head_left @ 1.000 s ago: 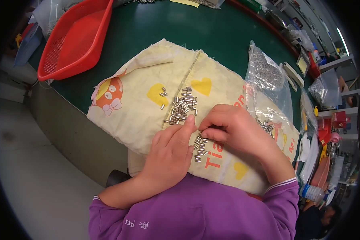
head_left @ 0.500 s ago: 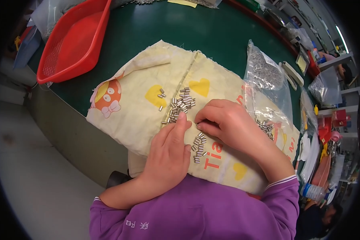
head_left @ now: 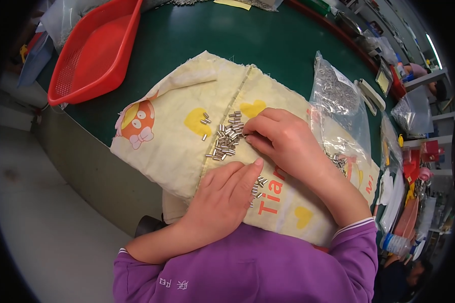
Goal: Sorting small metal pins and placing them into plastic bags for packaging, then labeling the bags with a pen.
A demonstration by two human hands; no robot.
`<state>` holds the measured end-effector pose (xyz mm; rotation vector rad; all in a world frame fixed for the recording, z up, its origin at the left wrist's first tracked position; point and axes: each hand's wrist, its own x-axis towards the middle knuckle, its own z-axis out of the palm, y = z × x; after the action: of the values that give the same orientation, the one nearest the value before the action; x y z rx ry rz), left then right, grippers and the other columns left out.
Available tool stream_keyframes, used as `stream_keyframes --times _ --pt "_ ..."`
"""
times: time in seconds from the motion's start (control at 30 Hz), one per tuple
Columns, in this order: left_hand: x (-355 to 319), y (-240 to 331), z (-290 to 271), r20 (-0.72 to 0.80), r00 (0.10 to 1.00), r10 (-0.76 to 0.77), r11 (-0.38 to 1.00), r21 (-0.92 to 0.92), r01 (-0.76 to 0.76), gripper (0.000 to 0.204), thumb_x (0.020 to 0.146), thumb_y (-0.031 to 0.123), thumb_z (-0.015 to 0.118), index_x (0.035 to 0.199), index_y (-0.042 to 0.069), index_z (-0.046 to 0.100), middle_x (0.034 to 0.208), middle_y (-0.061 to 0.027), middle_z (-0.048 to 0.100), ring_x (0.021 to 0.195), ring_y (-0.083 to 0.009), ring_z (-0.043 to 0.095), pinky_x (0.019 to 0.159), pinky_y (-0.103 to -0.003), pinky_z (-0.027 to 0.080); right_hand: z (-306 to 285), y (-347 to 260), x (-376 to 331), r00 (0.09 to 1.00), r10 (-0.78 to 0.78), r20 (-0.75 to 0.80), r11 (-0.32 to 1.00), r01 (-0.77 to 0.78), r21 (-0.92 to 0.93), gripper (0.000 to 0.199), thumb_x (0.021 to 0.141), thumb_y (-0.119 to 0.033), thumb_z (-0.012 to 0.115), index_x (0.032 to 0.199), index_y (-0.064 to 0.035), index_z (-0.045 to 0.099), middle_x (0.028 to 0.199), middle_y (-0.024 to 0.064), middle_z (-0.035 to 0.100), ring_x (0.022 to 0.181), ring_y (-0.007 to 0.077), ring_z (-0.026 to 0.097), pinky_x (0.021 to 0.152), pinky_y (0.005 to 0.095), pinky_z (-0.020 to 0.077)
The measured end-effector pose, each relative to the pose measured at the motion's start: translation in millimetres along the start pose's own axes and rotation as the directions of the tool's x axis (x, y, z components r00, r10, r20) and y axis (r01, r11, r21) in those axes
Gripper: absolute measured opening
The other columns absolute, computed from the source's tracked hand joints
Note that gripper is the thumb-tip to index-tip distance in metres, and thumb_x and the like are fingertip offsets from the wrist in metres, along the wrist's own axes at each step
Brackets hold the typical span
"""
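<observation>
On a pale yellow printed cloth point(head_left: 172, 166) lies a pile of small shiny metal cylinders point(head_left: 226, 141). My right hand point(head_left: 283, 141) is at the right side of this pile, thumb and forefinger pinched together; what sits between the fingertips is too small to make out. My left hand point(head_left: 220, 199) rests below the pile, its fingers stretched out and the palm down. It partly covers a second, smaller group of cylinders point(head_left: 258, 187). A few loose cylinders point(head_left: 205, 120) lie left of the main pile.
A red plastic basket point(head_left: 96, 55) stands at the far left of the green table point(head_left: 202, 30). To the right, a clear bag of metal pieces point(head_left: 333, 88) lies against the cloth, with more cylinders point(head_left: 337, 160) near its mouth. Shelves and a water bottle point(head_left: 395, 243) are farther right.
My right hand has moved up and slightly left to the main pile's edge. My left hand has slid down and right off the pile and now partly covers the smaller group.
</observation>
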<state>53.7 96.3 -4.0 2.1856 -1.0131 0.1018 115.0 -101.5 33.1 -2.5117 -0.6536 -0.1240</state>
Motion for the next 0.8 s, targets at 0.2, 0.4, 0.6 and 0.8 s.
stream_keyframes --times 0.2,0.4,0.6,0.8 --pt "-3 -1 6 -0.13 0.989 -0.067 0.998 -0.018 0.065 0.072 0.082 0.005 0.066 0.145 -0.006 0.033 0.13 -0.0159 0.056 0.119 -0.034 0.052 0.099 -0.043 0.04 -17 -9 -13 0.971 0.107 0.214 0.987 -0.13 0.094 0.015 0.08 -0.007 0.072 0.094 -0.0045 0.067 0.084 0.0102 0.063 0.08 0.0279 0.063 0.069 0.0358 0.0514" --pt "-1 1 2 -0.097 0.994 -0.048 0.999 0.013 0.049 0.062 0.082 0.01 0.067 0.14 -0.002 0.045 0.129 -0.0139 0.056 0.118 -0.0314 0.052 0.096 -0.043 0.042 -20 -7 -10 0.947 0.17 0.273 0.935 -0.242 0.258 0.013 0.082 -0.005 0.071 0.095 -0.0043 0.068 0.086 0.0098 0.064 0.077 0.0242 0.064 0.067 0.034 0.0511" --pt "1 1 0 0.005 1.0 -0.005 0.997 0.073 0.005 0.051 0.082 0.017 0.066 0.131 0.005 0.056 0.131 -0.0065 0.056 0.118 -0.0264 0.051 0.096 -0.041 0.041 1 -4 6 0.998 0.023 0.063 0.99 -0.031 0.134 0.011 0.082 -0.01 0.068 0.092 -0.0057 0.066 0.088 0.0096 0.063 0.086 0.0302 0.063 0.075 0.0393 0.0518" --pt "0 0 1 0.007 1.0 0.004 0.996 0.086 -0.004 0.051 0.082 0.019 0.067 0.13 0.005 0.057 0.131 -0.0068 0.057 0.117 -0.0267 0.051 0.096 -0.041 0.041 -1 -2 6 0.998 -0.041 0.056 0.999 0.039 0.03 0.011 0.08 -0.008 0.067 0.091 -0.0059 0.065 0.087 0.0098 0.061 0.086 0.0305 0.061 0.075 0.041 0.0514"
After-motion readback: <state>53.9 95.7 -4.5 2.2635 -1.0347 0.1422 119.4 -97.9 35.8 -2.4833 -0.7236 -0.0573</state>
